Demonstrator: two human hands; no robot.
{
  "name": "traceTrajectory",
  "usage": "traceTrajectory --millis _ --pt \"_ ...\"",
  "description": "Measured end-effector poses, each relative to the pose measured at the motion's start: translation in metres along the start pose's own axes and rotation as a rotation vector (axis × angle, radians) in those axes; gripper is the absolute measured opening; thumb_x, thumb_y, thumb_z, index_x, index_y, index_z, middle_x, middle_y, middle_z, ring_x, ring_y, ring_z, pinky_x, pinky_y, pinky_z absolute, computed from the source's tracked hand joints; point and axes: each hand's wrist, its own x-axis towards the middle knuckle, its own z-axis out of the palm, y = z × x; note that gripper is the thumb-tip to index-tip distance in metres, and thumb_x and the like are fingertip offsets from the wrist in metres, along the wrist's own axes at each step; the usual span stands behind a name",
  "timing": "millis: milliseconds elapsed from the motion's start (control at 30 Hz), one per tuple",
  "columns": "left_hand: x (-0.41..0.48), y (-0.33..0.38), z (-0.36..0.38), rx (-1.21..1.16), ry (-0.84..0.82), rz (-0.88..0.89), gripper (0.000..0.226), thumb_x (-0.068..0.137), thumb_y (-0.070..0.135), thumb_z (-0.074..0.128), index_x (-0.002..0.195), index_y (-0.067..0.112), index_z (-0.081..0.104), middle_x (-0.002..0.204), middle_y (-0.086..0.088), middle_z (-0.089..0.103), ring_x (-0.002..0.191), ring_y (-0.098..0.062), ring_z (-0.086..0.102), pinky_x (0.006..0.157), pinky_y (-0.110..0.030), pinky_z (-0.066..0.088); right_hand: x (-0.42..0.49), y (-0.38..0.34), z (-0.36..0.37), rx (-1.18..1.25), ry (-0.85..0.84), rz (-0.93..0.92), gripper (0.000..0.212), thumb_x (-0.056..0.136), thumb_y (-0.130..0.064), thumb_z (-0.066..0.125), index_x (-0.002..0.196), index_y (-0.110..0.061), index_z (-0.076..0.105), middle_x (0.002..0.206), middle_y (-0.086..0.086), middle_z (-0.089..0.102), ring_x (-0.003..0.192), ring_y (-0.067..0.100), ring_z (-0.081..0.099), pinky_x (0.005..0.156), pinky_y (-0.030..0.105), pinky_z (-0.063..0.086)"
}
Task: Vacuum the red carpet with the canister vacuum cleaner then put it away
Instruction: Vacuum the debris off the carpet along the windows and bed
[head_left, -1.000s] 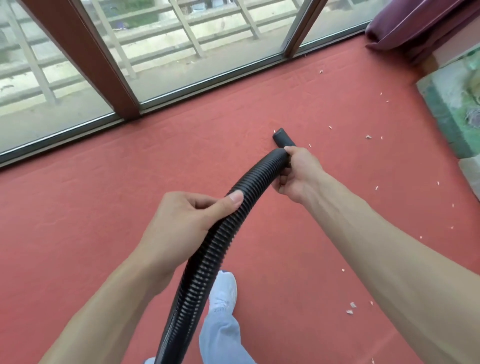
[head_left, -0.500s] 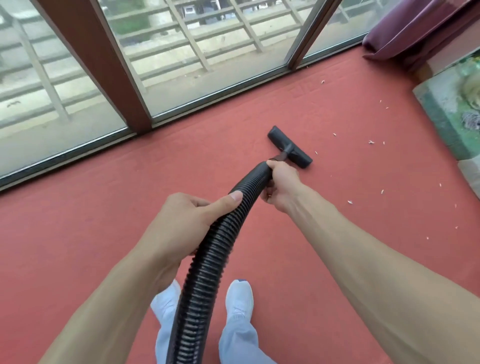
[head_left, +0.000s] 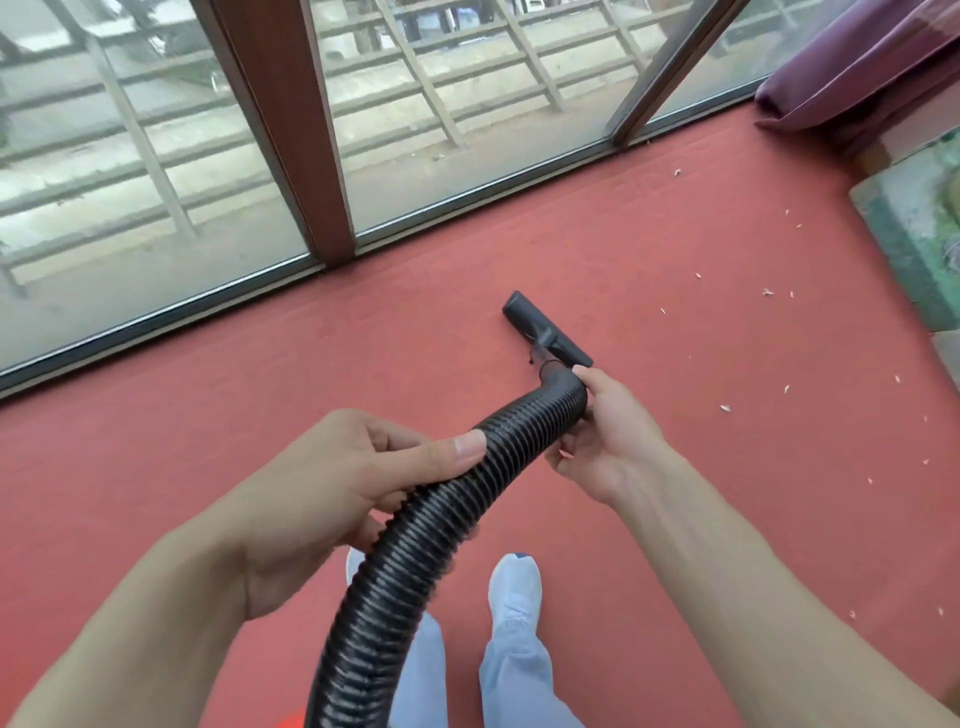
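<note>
The vacuum's black ribbed hose (head_left: 441, 519) rises from the bottom edge of the view, arches between both hands and bends down to a short black brush nozzle (head_left: 546, 332). The nozzle lies flat on the red carpet (head_left: 260, 405) ahead of the person's feet, near the foot of the window. The left hand (head_left: 332, 483) has its grip closed round the middle of the hose, thumb laid along the top and fingers curled underneath. The right hand (head_left: 608, 436) grasps the hose's far end just behind the nozzle's neck, its fingers wrapped round from the right side. White scraps (head_left: 725, 408) lie scattered on the carpet to the right of the nozzle, apart from it, with more toward the right edge. Two white shoes (head_left: 514, 587) and pale blue trouser legs (head_left: 514, 675) show below the hose, the left shoe partly hidden behind it. A small orange-red patch (head_left: 288, 721) at the bottom edge beside the hose may be part of the vacuum's body, though too little shows to tell. Beyond the carpet runs a glass wall (head_left: 457, 171) with a brown wooden post (head_left: 285, 130) and a railing (head_left: 156, 171) outside. A purple curtain (head_left: 852, 67) fills the upper right corner, and a green patterned covering (head_left: 914, 234) lies along the carpet's right edge.
</note>
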Motion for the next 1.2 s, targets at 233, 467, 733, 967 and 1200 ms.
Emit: traceTrajectory --millis 233,467,733,967,1200 --pt "0.036 -0.015 0.021 -0.158 0.211 0.040 0.061 0.086 0.050 0.067 0.086 -0.011 0.072 0.070 -0.019 0.072 0.052 -0.023 0.061 0.052 -0.031 0.057 0.043 -0.014 0.013 0.091 -0.088 0.103 0.033 0.091 -0.034 0.059 0.112 -0.009 0.054 0.105 0.008 0.056 0.096 0.024 0.053 0.088 0.029 0.043" --pt "0.052 -0.014 0.050 -0.056 0.041 0.050 0.061 0.083 0.052 0.068 0.092 -0.008 0.070 0.095 -0.032 0.070 0.062 -0.030 0.069 0.062 -0.038 0.059 0.037 -0.024 -0.019 0.394 -0.028 -0.008 0.022 0.094 -0.028 0.052 0.101 -0.007 0.053 0.074 0.007 0.055 0.059 0.017 0.054 0.051 0.023 0.050" --pt "0.044 0.009 0.073 0.096 -0.153 0.068 0.046 0.085 0.047 0.068 0.090 0.002 0.075 0.095 -0.027 0.072 0.070 -0.031 0.074 0.064 -0.034 0.059 -0.009 -0.048 -0.092 0.426 -0.092 0.058 0.023 0.096 -0.026 0.050 0.096 -0.005 0.057 0.078 0.009 0.056 0.063 0.019 0.055 0.062 0.033 0.048" --pt "0.090 -0.004 0.103 0.016 -0.080 0.054 0.048 0.093 0.048 0.059 0.084 0.003 0.073 0.089 -0.019 0.075 0.064 -0.025 0.068 0.064 -0.035 0.057 0.045 -0.048 -0.105 0.486 0.063 0.030 0.024 0.095 -0.029 0.053 0.101 -0.006 0.057 0.081 0.009 0.059 0.065 0.018 0.057 0.063 0.033 0.048" --pt "0.142 0.001 0.147 0.015 0.005 0.008 0.047 0.089 0.049 0.065 0.098 0.005 0.075 0.092 -0.020 0.075 0.073 -0.030 0.069 0.075 -0.040 0.059 0.101 -0.083 -0.132 0.564 0.103 -0.023 0.021 0.096 -0.027 0.052 0.093 -0.007 0.053 0.073 0.008 0.055 0.056 0.016 0.054 0.050 0.021 0.048"
